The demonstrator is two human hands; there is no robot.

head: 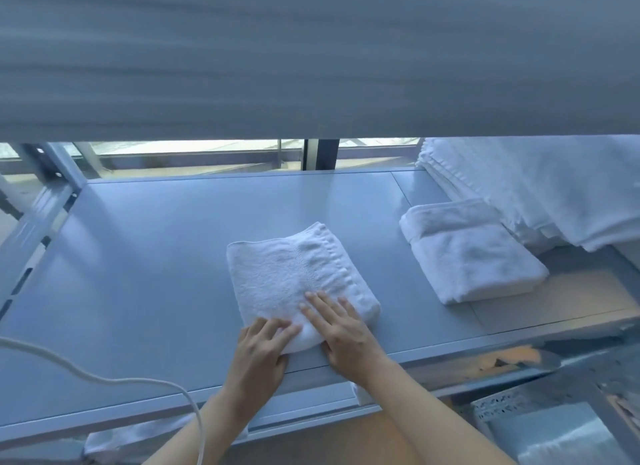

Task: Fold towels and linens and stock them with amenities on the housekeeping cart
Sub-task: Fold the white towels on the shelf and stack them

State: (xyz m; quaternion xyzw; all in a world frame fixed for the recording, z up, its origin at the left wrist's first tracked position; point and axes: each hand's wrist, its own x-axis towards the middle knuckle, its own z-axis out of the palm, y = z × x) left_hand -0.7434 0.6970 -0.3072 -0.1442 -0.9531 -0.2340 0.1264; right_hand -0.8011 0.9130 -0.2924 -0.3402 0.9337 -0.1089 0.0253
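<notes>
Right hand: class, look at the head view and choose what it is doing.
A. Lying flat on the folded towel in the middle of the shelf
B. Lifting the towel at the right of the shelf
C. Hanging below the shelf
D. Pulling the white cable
A: the right hand lies with straight fingers on the near end of the middle folded towel, beside the left hand.

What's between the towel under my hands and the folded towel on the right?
Only bare grey shelf. In the head view, nothing lies between the towel under the hands and the folded towel to its right; the two stand apart.
</notes>
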